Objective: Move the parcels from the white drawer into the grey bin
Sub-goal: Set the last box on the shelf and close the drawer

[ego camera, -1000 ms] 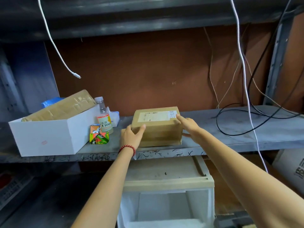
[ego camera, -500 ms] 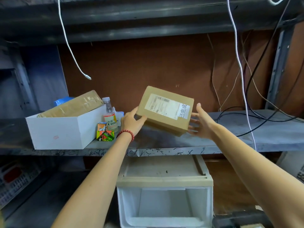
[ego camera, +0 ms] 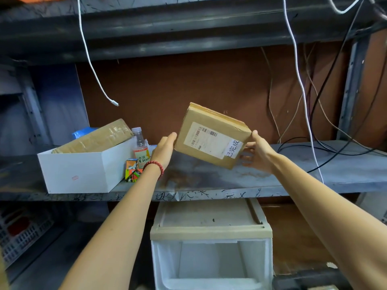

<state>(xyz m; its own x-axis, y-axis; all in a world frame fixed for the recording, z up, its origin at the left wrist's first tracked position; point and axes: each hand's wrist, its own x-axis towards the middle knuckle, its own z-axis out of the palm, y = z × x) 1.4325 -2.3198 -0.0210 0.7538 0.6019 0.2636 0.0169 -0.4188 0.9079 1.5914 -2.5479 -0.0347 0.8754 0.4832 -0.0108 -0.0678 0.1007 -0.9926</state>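
A brown cardboard parcel (ego camera: pixel 211 136) with a white shipping label hangs tilted above the grey shelf (ego camera: pixel 209 181). My left hand (ego camera: pixel 164 150) grips its left edge and my right hand (ego camera: pixel 256 152) holds its right lower corner. Under the shelf stands a white drawer unit (ego camera: pixel 211 245) with its front compartment open; I see no parcel inside. A white box (ego camera: pixel 83 170) on the shelf's left holds another taped brown parcel (ego camera: pixel 94 138). At the lower left a grey lattice bin (ego camera: pixel 23 233) shows partly.
A drink bottle (ego camera: pixel 140 148) and a small colourful carton (ego camera: pixel 132 170) stand between the white box and my left wrist. White and black cables (ego camera: pixel 301 91) hang at the right and trail onto the shelf. A white cable end (ego camera: pixel 114 102) dangles at the left.
The parcel lay flat on the shelf a second ago. Both hands have lifted it off and tipped it, label toward me, a bit higher than half a second ago.
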